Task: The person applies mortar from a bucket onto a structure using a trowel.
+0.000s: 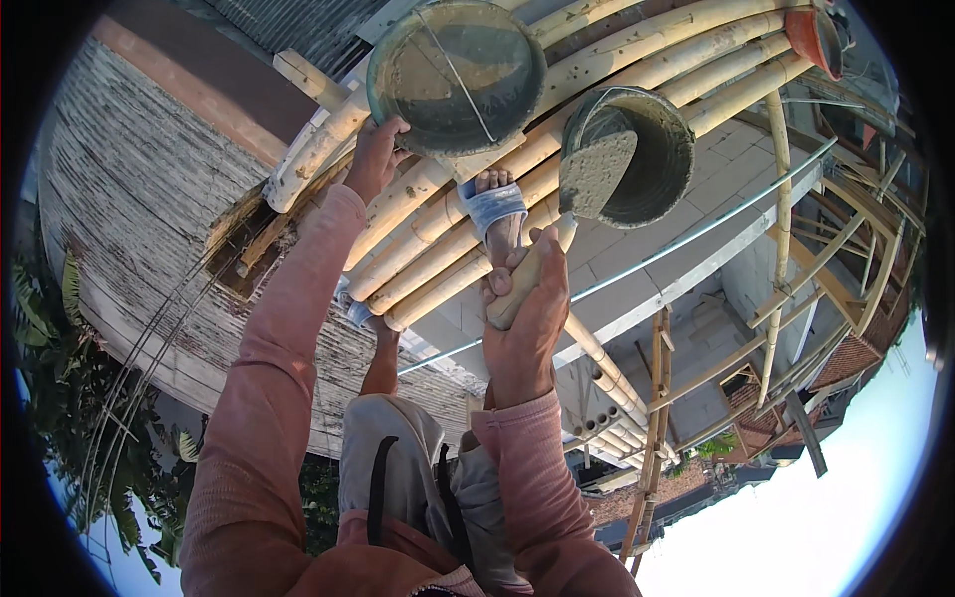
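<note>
1. Two hands busy over bamboo platform (637, 60).
2. Left hand (376, 157) grips rim of round pan (456, 75) resting on platform.
3. Right hand (524, 316) clenched around trowel (587, 189) handle; blade inside bucket (642, 159) beside pan.

A: Site type?
B: Outdoor building site, up on bamboo scaffolding (637, 60). Pans (453, 75) of wet mortar rest on the poles.
A: Other evidence?
B: Rough plastered wall (129, 199) at left, grey block wall (716, 169) beyond, timber props (657, 398) far right, rooftops and open sky past them.
</note>
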Tool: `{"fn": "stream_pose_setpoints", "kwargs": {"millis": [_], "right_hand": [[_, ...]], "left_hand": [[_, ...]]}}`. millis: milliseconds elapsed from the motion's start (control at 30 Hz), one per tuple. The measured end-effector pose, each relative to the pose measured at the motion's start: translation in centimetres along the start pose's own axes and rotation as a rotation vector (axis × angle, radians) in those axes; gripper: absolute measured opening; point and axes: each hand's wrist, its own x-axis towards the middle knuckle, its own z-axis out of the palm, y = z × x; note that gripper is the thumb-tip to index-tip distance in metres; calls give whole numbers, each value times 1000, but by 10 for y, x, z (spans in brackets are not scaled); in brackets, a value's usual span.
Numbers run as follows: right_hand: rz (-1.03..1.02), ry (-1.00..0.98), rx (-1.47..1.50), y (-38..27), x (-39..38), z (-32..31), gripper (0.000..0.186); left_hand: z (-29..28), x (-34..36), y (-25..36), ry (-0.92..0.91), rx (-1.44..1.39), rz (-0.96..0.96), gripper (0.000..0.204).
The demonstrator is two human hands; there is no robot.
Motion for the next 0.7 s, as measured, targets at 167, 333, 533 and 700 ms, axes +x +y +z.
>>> {"fn": "stream_pose_setpoints", "kwargs": {"millis": [167, 333, 533, 700], "right_hand": [[2, -1, -165, 11, -1, 1, 47], [-24, -82, -510, 30, -14, 4, 48], [-380, -250, -770, 27, -55, -35, 59], [-570, -362, -1471, 20, -47, -43, 54]], "left_hand": [[-34, -26, -33, 23, -91, 22, 27], [-46, -39, -46, -28, -93, 22, 33], [-60, -64, -28, -182, -198, -74, 57], [-104, -140, -49, -60, -107, -111, 77]]}}
